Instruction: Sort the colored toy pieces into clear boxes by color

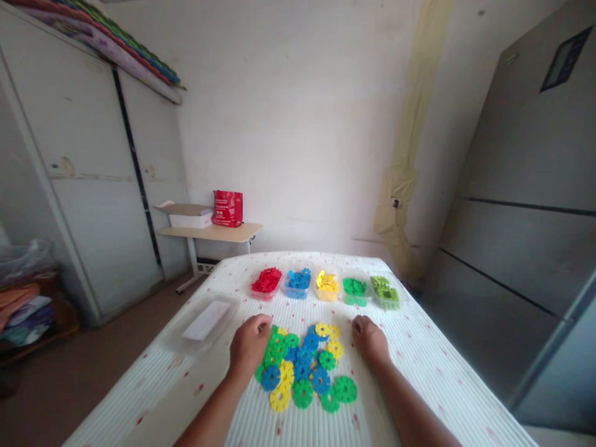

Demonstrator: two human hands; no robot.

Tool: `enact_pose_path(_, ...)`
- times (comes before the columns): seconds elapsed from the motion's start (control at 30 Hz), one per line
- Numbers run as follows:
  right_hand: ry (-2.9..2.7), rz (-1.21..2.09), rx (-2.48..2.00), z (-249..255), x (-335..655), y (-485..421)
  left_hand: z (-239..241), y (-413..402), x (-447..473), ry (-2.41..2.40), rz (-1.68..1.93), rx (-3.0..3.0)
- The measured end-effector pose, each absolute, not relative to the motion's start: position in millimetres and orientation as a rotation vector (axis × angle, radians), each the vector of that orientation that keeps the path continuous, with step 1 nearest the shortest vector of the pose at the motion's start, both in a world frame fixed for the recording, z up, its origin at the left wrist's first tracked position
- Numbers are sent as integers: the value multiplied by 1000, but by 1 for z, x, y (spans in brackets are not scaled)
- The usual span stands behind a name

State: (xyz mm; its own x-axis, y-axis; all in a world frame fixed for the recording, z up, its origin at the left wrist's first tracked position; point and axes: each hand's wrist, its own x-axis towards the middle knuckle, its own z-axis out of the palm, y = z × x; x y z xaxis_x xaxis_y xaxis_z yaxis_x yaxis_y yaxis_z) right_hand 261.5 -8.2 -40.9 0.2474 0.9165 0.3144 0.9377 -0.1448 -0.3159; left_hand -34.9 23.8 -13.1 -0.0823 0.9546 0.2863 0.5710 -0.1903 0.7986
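Observation:
Loose flower-shaped plastic discs in green, blue and yellow lie in a spread-out pile, its middle marked by a blue disc [303, 356]. My left hand [250, 343] rests on the table at the pile's left side, fingers curled closed, close beside the green discs [275, 349]. On the other side my right hand [370, 339] rests with curled fingers, a little apart from the yellow discs [334, 347]. Neither hand shows anything held. Toward the front lie a yellow disc [279, 399] and a green disc [345, 389].
Behind the pile, clear tubs stand in a row: red pieces [266, 280], blue pieces [298, 280], yellow pieces [327, 283], green pieces [354, 288], light green pieces [384, 289]. A clear lid [229, 316] with a white label lies left on the white tablecloth [419, 372].

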Motion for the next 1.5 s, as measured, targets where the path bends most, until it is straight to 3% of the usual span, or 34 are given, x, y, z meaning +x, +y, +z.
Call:
enact_pose_path(0.3, -1700, -76, -2080, -41, 261, -10, -46, 12, -74, 1774, 1107, 1759)
enact_pose_path(1.0, -1714, -48, -2016, -46, 267, -7, -47, 10, -70, 1754, 1033, 1869)
enact_pose_path(1.5, -1732, -39, -1981, -43, 266, -10, -52, -3, -41, 1058, 959, 1959)
